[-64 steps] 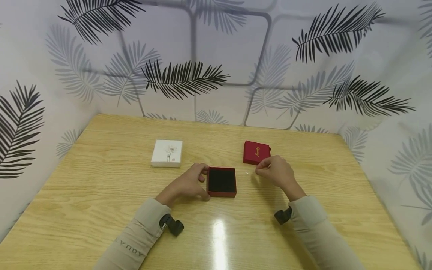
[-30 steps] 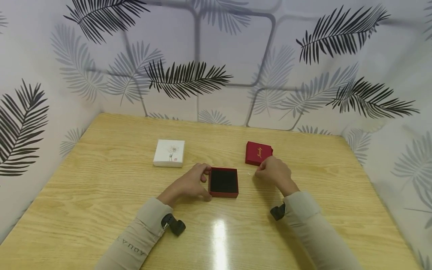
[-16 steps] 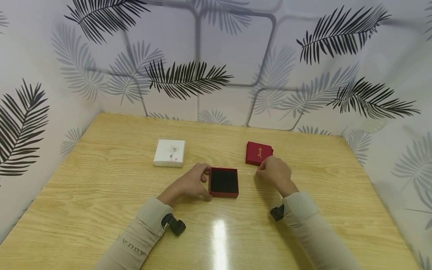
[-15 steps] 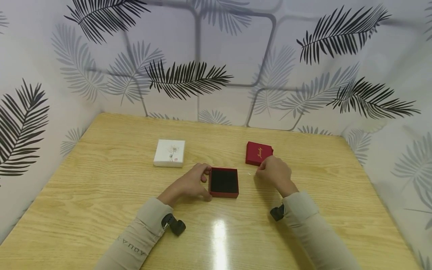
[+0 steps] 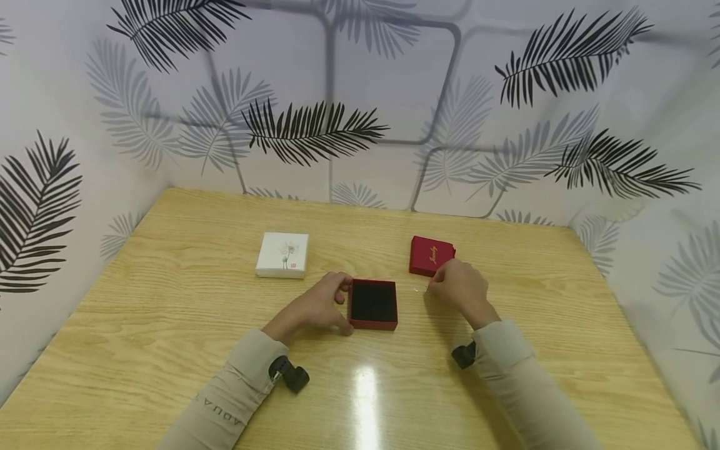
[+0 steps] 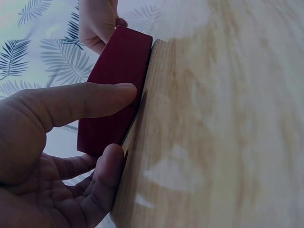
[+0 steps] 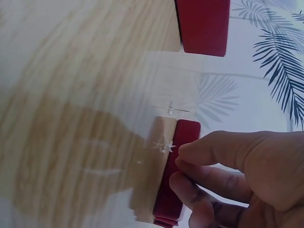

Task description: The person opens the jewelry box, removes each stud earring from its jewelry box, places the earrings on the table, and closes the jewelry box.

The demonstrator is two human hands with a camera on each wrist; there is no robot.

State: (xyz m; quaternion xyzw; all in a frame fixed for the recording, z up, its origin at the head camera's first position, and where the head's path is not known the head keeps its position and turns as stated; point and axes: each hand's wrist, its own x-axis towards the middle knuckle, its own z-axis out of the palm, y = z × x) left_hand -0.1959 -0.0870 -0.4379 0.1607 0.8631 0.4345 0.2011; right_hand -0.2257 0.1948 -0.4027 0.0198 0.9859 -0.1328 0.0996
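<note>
Nearest to me on the wooden table (image 5: 140,312), the open red box (image 5: 373,325) is the centre of my clock. At its nine o'clock, my left hand (image 5: 317,303) holds it by the side, the thumb at the near corner and the fingers at the far one. No cover is on it, and inside I see only a black lining (image 5: 374,301), so I judge that the opening is done. At three o'clock, apart from the box, my right hand (image 5: 461,290) pinches, as it appears to me, a small star-like piece (image 7: 165,146) between thumb and finger. Just beside, towards the box, a second shiny piece (image 7: 171,109) lies ungrasped. Both are outside the box; therefore I would say the work is only partly done, with one piece taken and the other not yet. Farther, near two o'clock, is the red lettered box (image 5: 430,252); whether it is only a lid, I cannot tell. At ten o'clock sits the closed white box (image 5: 283,255), which neither hand touches. Farthest, at twelve, stands the leaf-patterned wall (image 5: 382,81).
</note>
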